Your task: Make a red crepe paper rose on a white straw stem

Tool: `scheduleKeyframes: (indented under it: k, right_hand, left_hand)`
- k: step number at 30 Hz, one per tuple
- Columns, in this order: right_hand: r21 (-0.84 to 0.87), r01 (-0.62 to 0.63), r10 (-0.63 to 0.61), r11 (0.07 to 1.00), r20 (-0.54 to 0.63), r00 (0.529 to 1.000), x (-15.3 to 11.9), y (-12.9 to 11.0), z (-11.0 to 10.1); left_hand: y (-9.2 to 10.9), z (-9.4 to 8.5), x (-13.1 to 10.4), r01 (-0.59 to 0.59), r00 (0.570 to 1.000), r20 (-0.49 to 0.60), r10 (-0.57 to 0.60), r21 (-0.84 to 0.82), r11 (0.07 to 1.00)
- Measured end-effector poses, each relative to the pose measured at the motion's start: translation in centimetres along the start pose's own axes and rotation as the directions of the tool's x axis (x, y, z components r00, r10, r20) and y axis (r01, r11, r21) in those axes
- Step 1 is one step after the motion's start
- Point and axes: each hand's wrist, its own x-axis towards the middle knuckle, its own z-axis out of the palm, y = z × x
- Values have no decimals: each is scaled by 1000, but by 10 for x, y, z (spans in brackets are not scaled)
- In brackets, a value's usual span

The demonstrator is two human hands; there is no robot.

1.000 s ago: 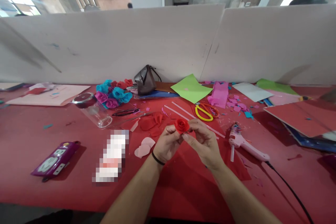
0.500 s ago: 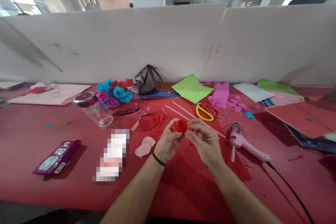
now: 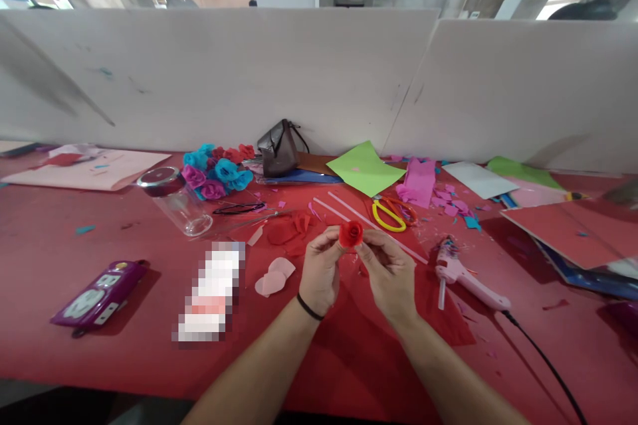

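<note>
Between my two hands is a small red paper rose (image 3: 351, 233), its rolled centre facing up. My left hand (image 3: 321, 264), with a black band at the wrist, pinches the flower's left side. The fingers of my right hand (image 3: 391, 272) are closed on its right side. Red paper petals (image 3: 286, 231) lie on the table just beyond my left hand, and pale pink petal cutouts (image 3: 275, 277) rest to its left. To the right of my right hand lies a pink hot glue gun (image 3: 461, 275) with a black cord.
Yellow-handled scissors (image 3: 389, 216) and clear glue sticks (image 3: 343, 209) lie beyond my hands. A glass jar (image 3: 179, 202), blue, purple and red paper flowers (image 3: 219, 172) and a purple power strip (image 3: 100, 297) are leftward. Green paper (image 3: 366, 169) and a dark pouch (image 3: 279, 148) sit near the white partition (image 3: 249, 73).
The rose has been tilted and its petals look drawn in closer between my fingers. Both hands have shifted slightly, and the camera view has moved a little.
</note>
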Motion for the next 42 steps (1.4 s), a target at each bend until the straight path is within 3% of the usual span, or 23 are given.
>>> scheduleKeyframes:
  k: [6, 13, 19, 36, 42]
  right_hand:
    - [34, -37, 38, 999, -40, 998, 1, 1, 0]
    - [-85, 37, -35, 996, 25, 999, -2, 5, -4]
    - [-219, 184, -181, 958, 34, 983, -1, 4, -5]
    - [-169, 170, -139, 971, 181, 974, -4, 2, -7]
    - [-131, 71, -44, 989, 202, 978, -4, 1, -8]
  left_hand:
    - [1, -5, 1, -122, 992, 56, 116, 119, 985]
    - [6, -5, 4, -195, 980, 63, 187, 159, 968]
    - [-1, -8, 5, -130, 990, 63, 124, 89, 988]
    - [3, -6, 3, -80, 996, 29, 80, 22, 997]
    - [1, -4, 4, -21, 1000, -2, 21, -13, 1000]
